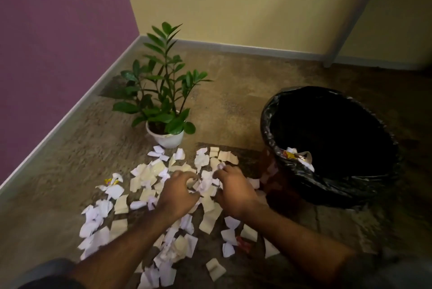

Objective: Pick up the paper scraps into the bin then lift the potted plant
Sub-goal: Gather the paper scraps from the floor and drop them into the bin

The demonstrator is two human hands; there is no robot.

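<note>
Several white and cream paper scraps [145, 178] lie scattered over the floor in front of me. My left hand [176, 191] and my right hand [233, 189] are both down in the middle of the pile, fingers curled around scraps between them. A potted plant [167, 111] with glossy green leaves stands in a white pot just beyond the scraps. To the right stands the bin [292, 171], lined with a black bag, with a few scraps and a wrapper on its near rim.
A purple wall [58, 43] runs along the left and a yellow wall [233, 3] across the back, both with a grey skirting board. A pale post [346, 31] stands at the back right. Bare mottled floor [233, 101] lies between plant and bin.
</note>
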